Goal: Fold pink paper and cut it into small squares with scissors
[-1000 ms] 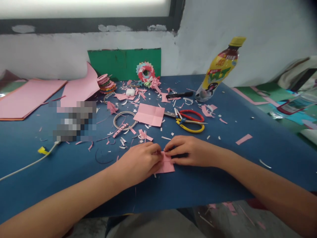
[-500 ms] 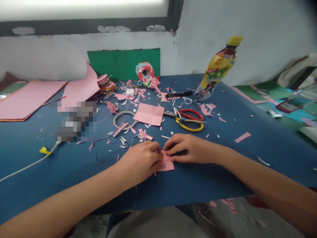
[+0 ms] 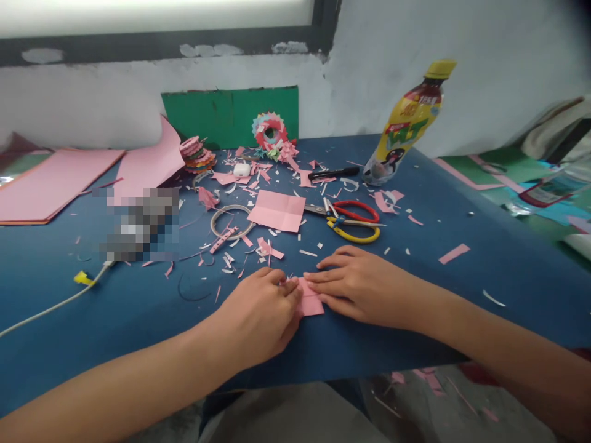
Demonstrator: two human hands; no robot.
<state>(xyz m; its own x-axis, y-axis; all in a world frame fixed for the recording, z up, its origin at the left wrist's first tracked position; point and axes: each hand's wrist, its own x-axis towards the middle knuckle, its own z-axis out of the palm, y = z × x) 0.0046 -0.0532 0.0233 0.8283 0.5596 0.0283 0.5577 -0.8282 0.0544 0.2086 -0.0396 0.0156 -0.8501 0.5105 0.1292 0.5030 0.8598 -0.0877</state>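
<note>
A small folded piece of pink paper (image 3: 311,299) lies on the blue table between my hands, a crease running across it. My left hand (image 3: 265,307) covers its left part, with bent fingers closed together on it. From the other side my right hand (image 3: 360,283) rests its outstretched fingertips on the upper right edge of the paper, fingers slightly apart. Beyond the hands lies a second pink sheet (image 3: 278,210) with fold lines. Scissors (image 3: 353,221) with one red and one yellow handle sit just right of that sheet.
Paper scraps (image 3: 270,248) litter the blue table (image 3: 138,332). Further back are a tape ring (image 3: 215,229), a black marker (image 3: 335,173), a white earbud case (image 3: 242,170), a paper wreath (image 3: 270,132) and a tilted bottle (image 3: 406,126). Pink sheets (image 3: 55,184) and a white cable (image 3: 55,311) occupy the left.
My right hand has gone from bent fingers pinching at the paper's top edge to fingers laid flatter on it. My left fingers have drawn closer together over the paper's left side.
</note>
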